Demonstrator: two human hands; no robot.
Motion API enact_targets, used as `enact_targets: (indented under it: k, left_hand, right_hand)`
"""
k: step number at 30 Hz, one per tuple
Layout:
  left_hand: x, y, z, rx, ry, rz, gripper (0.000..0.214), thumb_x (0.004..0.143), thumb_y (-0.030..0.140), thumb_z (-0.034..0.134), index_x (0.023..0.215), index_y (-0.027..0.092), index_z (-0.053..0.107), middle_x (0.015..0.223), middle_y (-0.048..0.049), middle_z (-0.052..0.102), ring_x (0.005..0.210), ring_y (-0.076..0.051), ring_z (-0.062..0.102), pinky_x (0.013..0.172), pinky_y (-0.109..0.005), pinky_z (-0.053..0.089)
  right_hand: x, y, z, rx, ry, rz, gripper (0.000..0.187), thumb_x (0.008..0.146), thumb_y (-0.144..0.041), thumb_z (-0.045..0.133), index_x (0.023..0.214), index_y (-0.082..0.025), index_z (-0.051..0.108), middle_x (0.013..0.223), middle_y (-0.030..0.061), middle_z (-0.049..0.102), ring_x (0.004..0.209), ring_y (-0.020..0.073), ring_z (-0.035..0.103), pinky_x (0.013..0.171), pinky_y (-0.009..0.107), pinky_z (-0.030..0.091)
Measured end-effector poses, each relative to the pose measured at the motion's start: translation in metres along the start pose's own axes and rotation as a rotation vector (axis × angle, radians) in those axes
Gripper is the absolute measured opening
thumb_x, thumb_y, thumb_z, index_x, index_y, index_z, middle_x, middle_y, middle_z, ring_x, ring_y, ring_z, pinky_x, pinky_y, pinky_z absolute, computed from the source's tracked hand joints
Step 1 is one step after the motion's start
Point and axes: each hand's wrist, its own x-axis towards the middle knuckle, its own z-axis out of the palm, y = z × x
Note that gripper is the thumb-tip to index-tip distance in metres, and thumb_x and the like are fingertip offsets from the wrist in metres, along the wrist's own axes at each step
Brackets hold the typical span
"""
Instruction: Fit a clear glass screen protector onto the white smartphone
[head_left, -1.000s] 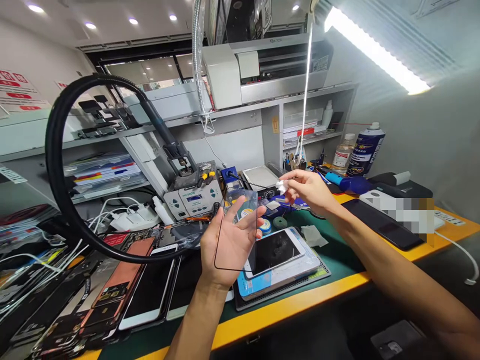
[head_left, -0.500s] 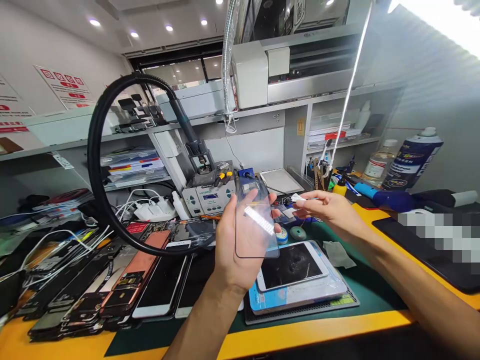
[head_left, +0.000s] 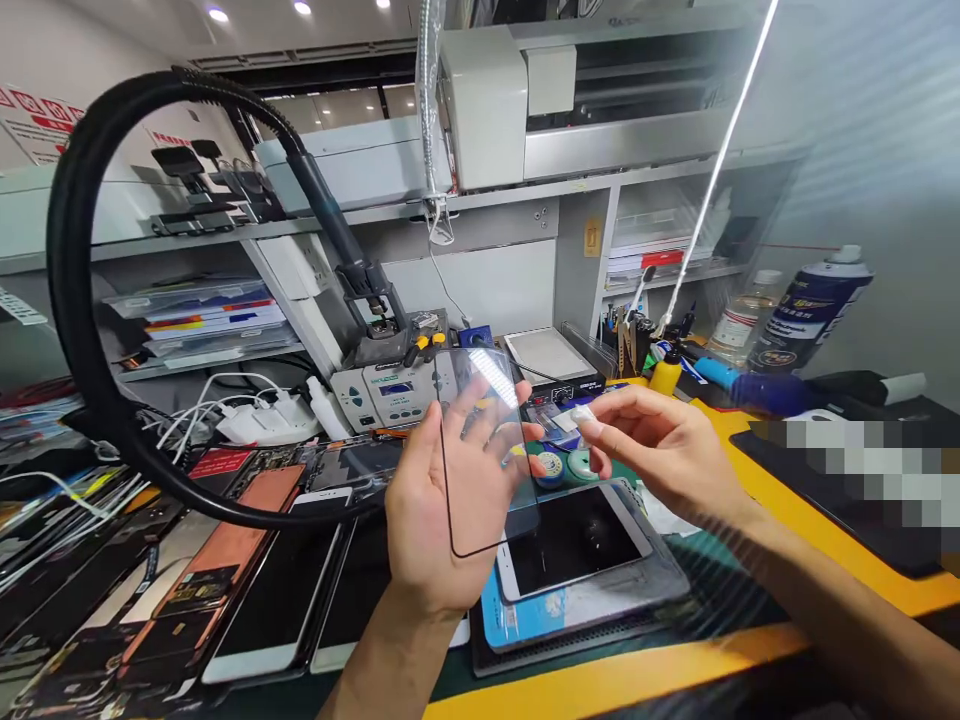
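A clear glass panel with a thin black border (head_left: 484,490), like a phone screen protector, is held upright and slightly tilted by my left hand (head_left: 424,545). Its thumb and fingers grip the long edges, and the palm shows through the glass. To the right, my right hand (head_left: 671,450) pinches a small folded white wipe (head_left: 583,418) between thumb and fingertips, apart from the glass. Below both hands lies a white-framed phone (head_left: 581,545) with a dark, marked screen. It rests on a blue-and-white flat box (head_left: 555,612).
Several phones and phone parts (head_left: 281,590) crowd the left side. A black flexible hose (head_left: 71,290) loops over them from a soldering station (head_left: 394,395). A spray can (head_left: 810,320) and a clear bottle (head_left: 742,320) stand at the back right, near a black pad (head_left: 810,480).
My view has shifted, so the bench and hose appear further left. My left hand and the glass appear lower and further left, with the glass at a slightly different tilt. The right hand still pinches the wipe.
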Motion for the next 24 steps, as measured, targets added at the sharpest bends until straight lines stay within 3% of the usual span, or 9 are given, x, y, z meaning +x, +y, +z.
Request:
enact_targets:
  k: [3,7,10,14,19,24]
  left_hand:
    - [0.002,-0.004,0.000,0.016,0.002,-0.017,0.044,0.102,0.044,0.040,0.124,0.015,0.064,0.135,-0.0184,0.064,0.100,-0.029,0.070,0.076,-0.040,0.059]
    - [0.003,-0.006,0.001,0.049,0.031,-0.044,0.046,0.102,0.044,0.037,0.124,0.015,0.065,0.134,-0.0183,0.065,0.093,-0.027,0.071,0.079,-0.043,0.060]
    - [0.004,-0.007,0.001,0.081,0.064,-0.083,0.048,0.102,0.045,0.036,0.125,0.015,0.066,0.130,-0.0186,0.067,0.093,-0.026,0.071,0.079,-0.043,0.060]
    - [0.004,-0.008,0.000,0.133,0.103,-0.105,0.047,0.103,0.043,0.037,0.122,0.011,0.067,0.121,-0.0209,0.071,0.092,-0.027,0.073,0.075,-0.039,0.061]
    - [0.006,-0.013,-0.002,0.246,0.192,-0.058,0.047,0.103,0.037,0.036,0.112,0.006,0.070,0.111,-0.0219,0.075,0.095,-0.028,0.075,0.079,-0.038,0.062]
    - [0.008,-0.017,-0.005,0.327,0.224,-0.072,0.050,0.103,0.037,0.039,0.101,0.002,0.075,0.103,-0.0222,0.077,0.083,-0.025,0.076,0.076,-0.036,0.063]
  right_hand:
    - [-0.010,-0.010,0.013,-0.123,-0.009,-0.242,0.006,0.088,-0.022,0.074,0.094,-0.021,0.075,0.071,-0.0002,0.068,0.055,0.0107,0.063,0.052,0.021,0.052]
    - [-0.020,-0.011,0.022,-0.435,-0.090,-0.653,0.018,0.088,-0.010,0.071,0.104,-0.017,0.076,0.074,0.0040,0.069,0.061,0.0112,0.063,0.058,0.021,0.052]
    - [-0.024,-0.006,0.026,-0.587,-0.115,-0.789,0.018,0.089,-0.011,0.070,0.106,-0.014,0.075,0.075,0.0049,0.067,0.058,0.0092,0.058,0.053,0.020,0.048]
    - [-0.027,-0.001,0.027,-0.624,-0.124,-0.822,0.018,0.090,-0.011,0.067,0.107,-0.012,0.074,0.076,0.0052,0.064,0.056,0.0089,0.052,0.049,0.021,0.042]
    - [-0.027,0.002,0.023,-0.501,-0.183,-0.718,0.017,0.092,-0.013,0.066,0.108,-0.015,0.072,0.077,0.0045,0.062,0.063,0.0108,0.054,0.054,0.022,0.045]
    - [-0.026,0.008,0.022,-0.444,-0.153,-0.662,0.017,0.091,-0.009,0.066,0.105,-0.016,0.071,0.076,0.0030,0.061,0.064,0.0106,0.056,0.056,0.021,0.047]
